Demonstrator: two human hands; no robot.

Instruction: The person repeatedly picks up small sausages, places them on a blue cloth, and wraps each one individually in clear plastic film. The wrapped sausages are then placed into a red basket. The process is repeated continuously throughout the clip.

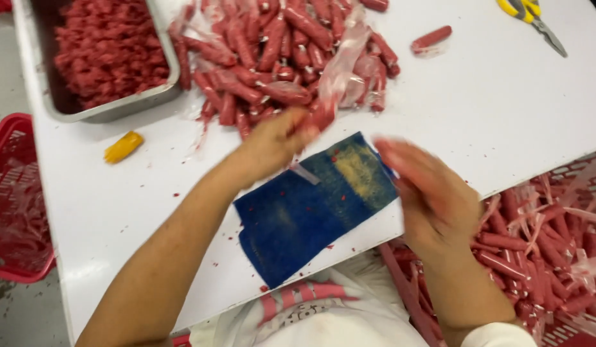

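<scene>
1. Left hand (275, 138) over the middle of the white table (490, 115), fingers clenched on a red sausage (318, 117) at the near fringe of the sausage pile (285, 51), a strip of clear plastic casing (343, 61) trailing up from it.
2. Right hand (433, 193) at the table's near edge, released, palm open and fingers spread, blurred, holding nothing.
3. Between the two hands, a blue cloth (298, 218) flat against the near edge, yellowish stain at its far right corner, red crumbs scattered on it.
4. At the far left corner, a steel tray (37, 83) filled with red minced sausage meat (108, 48), touching the pile's left side.
5. Near the left edge, a small yellow piece (123, 146), lying alone.
6. Just right of the pile, a single sausage (431, 38), apart from the rest.
7. At the far right corner, yellow-handled scissors (532, 19).
8. Below the table's right edge, a red crate (568, 321) of wrapped sausages; on the floor at left, a red basket (5, 138).
</scene>
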